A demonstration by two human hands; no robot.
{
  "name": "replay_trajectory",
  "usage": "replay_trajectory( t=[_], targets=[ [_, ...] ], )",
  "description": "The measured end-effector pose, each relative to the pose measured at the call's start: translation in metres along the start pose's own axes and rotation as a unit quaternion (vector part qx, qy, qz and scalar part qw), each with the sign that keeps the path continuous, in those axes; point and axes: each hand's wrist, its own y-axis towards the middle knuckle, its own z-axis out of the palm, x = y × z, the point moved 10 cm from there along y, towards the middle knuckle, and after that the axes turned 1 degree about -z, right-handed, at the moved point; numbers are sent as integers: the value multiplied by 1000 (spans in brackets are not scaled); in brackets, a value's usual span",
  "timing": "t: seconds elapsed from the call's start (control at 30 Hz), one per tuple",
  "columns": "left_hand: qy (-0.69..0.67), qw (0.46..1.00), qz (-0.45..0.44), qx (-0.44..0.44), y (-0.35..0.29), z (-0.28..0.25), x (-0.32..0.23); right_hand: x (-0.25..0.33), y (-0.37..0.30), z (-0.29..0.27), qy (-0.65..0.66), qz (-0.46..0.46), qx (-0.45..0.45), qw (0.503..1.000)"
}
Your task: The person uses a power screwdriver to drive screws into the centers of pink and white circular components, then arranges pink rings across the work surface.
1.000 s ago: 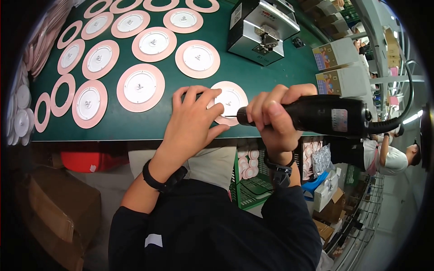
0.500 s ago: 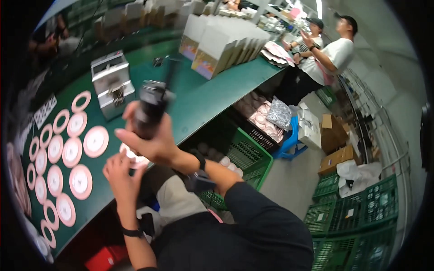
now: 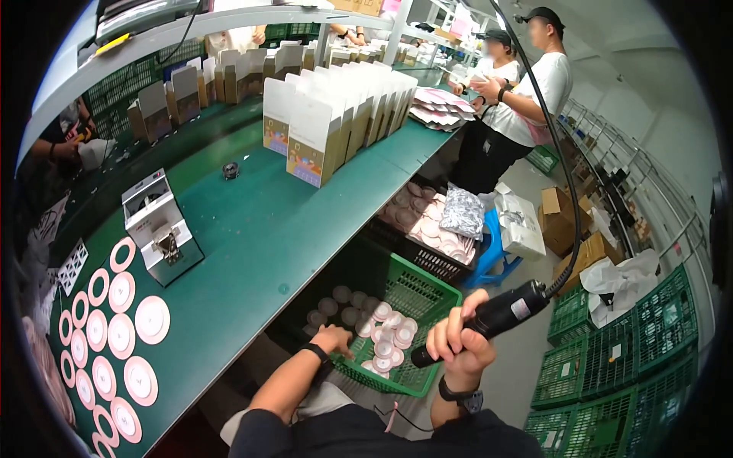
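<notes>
The hands are parted over a crate: the left hand (image 3: 334, 340) reaches over its left side with fingers loosely spread and no object showing between them, while the right hand (image 3: 460, 342) is closed around the black body of an electric screwdriver (image 3: 508, 311), front end slanting down over the crate's right edge. Largest of all is the green tabletop (image 3: 244, 275), running diagonally from lower left to upper right. Below its edge stands the green crate (image 3: 424, 294). A silver metal machine (image 3: 162, 233) rests on the tabletop, well apart from both hands. Smallest are the discs: pink-rimmed white discs (image 3: 121, 336) stand in rows at the tabletop's left end, beside bare pink rings (image 3: 98, 287), and loose discs (image 3: 385, 333) lie heaped inside the crate, nearest the left hand.

Working well over this crate likely means keeping the left hand low, so that a disc is laid down rather than dropped, with rims unscratched. The screwdriver is best held firmly, its front end clear of the heap, its cable (image 3: 569, 191) free of snags.
</notes>
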Motion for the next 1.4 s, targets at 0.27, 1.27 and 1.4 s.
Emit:
replay_trajectory(
  t=[0.27, 1.27, 1.4],
  targets=[
    [9, 974, -17, 226, 58, 115, 21, -26, 0, -20, -32, 69, -34, 997],
    [-278, 898, 203, -276, -351, -102, -10, -162, 43, 61, 96, 197, 16, 976],
    [-323, 840, 57, -432, -457, -99, 17, -188, 36, 89, 90, 236, 44, 967]
  ],
)
